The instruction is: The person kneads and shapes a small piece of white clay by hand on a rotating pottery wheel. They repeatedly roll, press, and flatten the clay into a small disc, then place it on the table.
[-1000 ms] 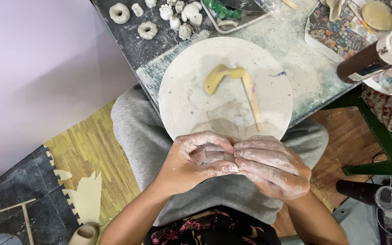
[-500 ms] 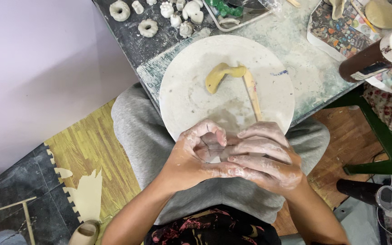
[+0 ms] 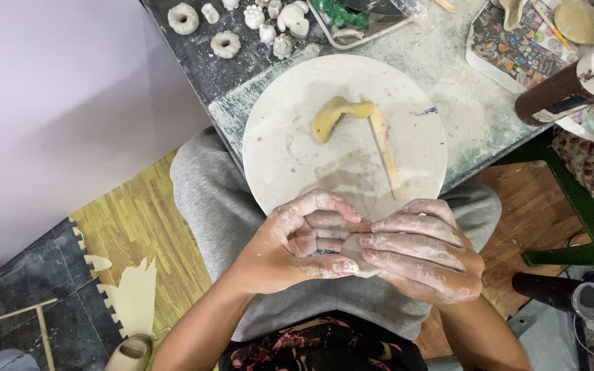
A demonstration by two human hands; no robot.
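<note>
Low in the centre of the frame, we press a small grey lump of clay [image 3: 360, 253] between both hands, above our lap in grey trousers [image 3: 204, 185]. Only a sliver of the clay shows between the fingers. Our left hand [image 3: 297, 244], left of the lump, curls its clay-smeared fingers around it, thumb laid along the underside. Our right hand [image 3: 421, 251], on the right, lays its fingers flat over the lump, fingertips meeting those of the left hand. Both hands are grasping the clay.

Just above the hands, touching the top of the knuckles in the picture, lies a round white board [image 3: 283, 144] at the table's edge. On it, near the upper middle, sits a curved yellow sponge [image 3: 335, 115], and a pale wooden stick [image 3: 385, 151] runs from it down towards our right hand.

The board rests on a dusty grey table [image 3: 469, 117]. In the upper left of the table stand small white clay figures [image 3: 225, 44], some ring-shaped. At the upper right, a brown cylinder with a pale end [image 3: 572, 86] lies tilted over a colourful sheet [image 3: 510, 41].

At the lower left, yellow wood-pattern floor mats [image 3: 132, 227] meet dark ones.
</note>
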